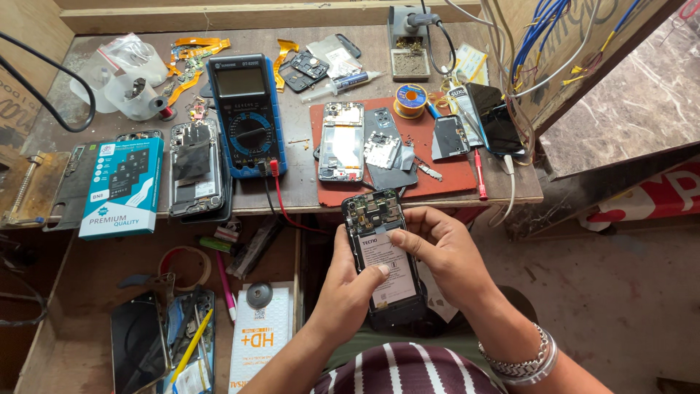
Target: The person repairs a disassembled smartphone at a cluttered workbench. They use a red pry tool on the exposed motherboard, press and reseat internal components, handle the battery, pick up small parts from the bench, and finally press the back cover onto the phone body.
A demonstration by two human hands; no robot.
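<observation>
Both my hands hold an opened black phone (379,252) with its back cover off, in front of the bench edge above my lap. Its circuit board shows at the top and a white-labelled battery fills the middle. My left hand (343,288) grips the phone's left side, thumb pressed on the battery. My right hand (441,252) wraps the right side, its thumb on the battery's upper edge. A metal bracelet sits on my right wrist.
On the bench lie a red mat (437,175) with a dismantled phone (341,142) and loose parts, a blue multimeter (248,113) with red and black leads, another opened phone (193,168), a blue box (120,186), a solder spool (410,98) and a red screwdriver (480,174). A lower shelf at left holds phones and tools.
</observation>
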